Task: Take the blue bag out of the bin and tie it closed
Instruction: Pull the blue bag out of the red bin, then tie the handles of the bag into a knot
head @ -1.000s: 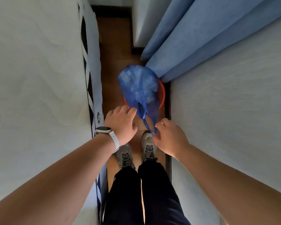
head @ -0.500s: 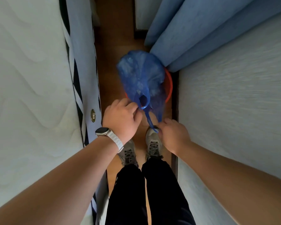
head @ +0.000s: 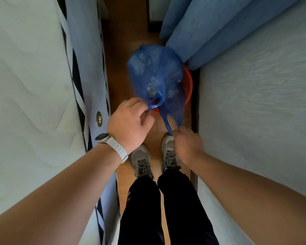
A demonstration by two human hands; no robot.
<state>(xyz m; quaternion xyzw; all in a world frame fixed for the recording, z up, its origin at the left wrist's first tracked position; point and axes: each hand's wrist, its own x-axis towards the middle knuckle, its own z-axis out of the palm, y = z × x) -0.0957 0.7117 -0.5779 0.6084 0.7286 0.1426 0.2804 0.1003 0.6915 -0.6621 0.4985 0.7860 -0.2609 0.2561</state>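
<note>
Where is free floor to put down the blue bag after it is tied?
Bare wooden floor lies beyond the blue plastic bag, between the white mattress side and the blue curtain. A small patch sits before the grey shoes. By the orange bin it is crowded.

— What are the hands holding?
— The left hand (head: 131, 123) pinches one looped handle of the translucent blue plastic bag (head: 154, 73); the right hand (head: 187, 143) grips the other handle, pulled taut.
— And the bin?
— The round orange plastic bin (head: 189, 82) sits on the brown wooden floor (head: 120, 50) under the bag (mostly hidden), beside folded blue fabric (head: 210, 32).
</note>
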